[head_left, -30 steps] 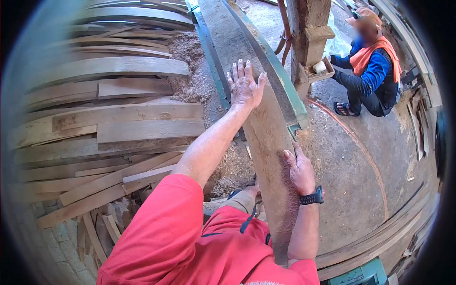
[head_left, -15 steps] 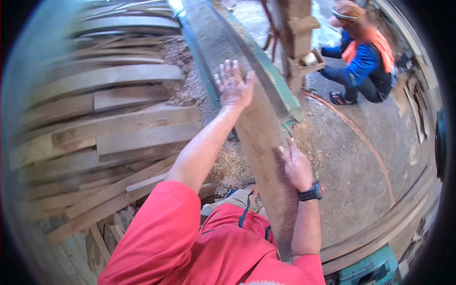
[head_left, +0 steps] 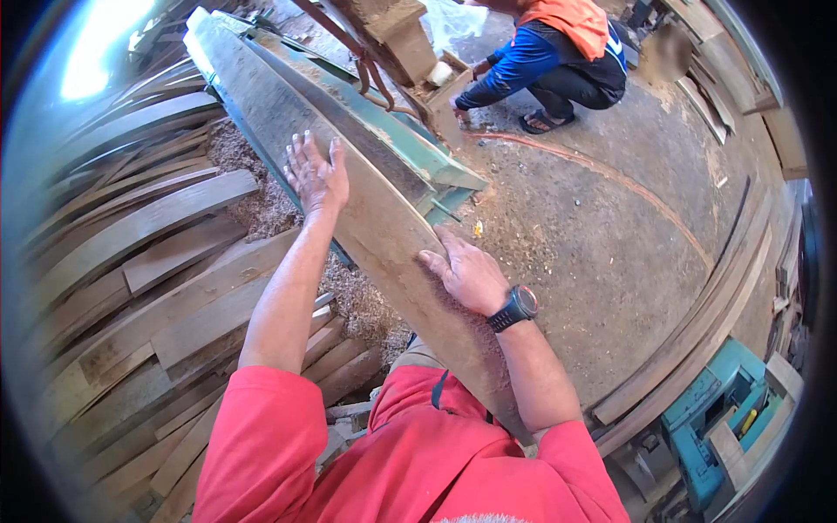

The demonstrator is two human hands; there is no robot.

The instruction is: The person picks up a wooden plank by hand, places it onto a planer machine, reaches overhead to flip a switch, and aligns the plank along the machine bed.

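A long wooden plank (head_left: 388, 248) stretches from beside my body up onto the bed of a green machine (head_left: 449, 170). My left hand (head_left: 320, 181) lies palm down on the plank's upper face, fingers spread. Farther down, my right hand (head_left: 471, 275) grips the plank's right edge, the thumb on top; some of its fingers are hidden. A dark watch (head_left: 514, 308) is on my right wrist. The near end of the plank goes out of sight by my red shirt (head_left: 418, 462).
Stacked boards (head_left: 187, 240) fill the left side, with wood shavings (head_left: 366, 301) beside them. A co-worker in an orange and blue top (head_left: 545, 57) crouches beyond the machine. An orange cable (head_left: 610, 174) crosses the floor. Long boards (head_left: 689, 336) and a teal machine (head_left: 711, 410) lie at right.
My view has turned to the right, so the plank, machine and co-worker appear farther left. Both hands stay on the plank. The co-worker now leans with an arm reaching low.
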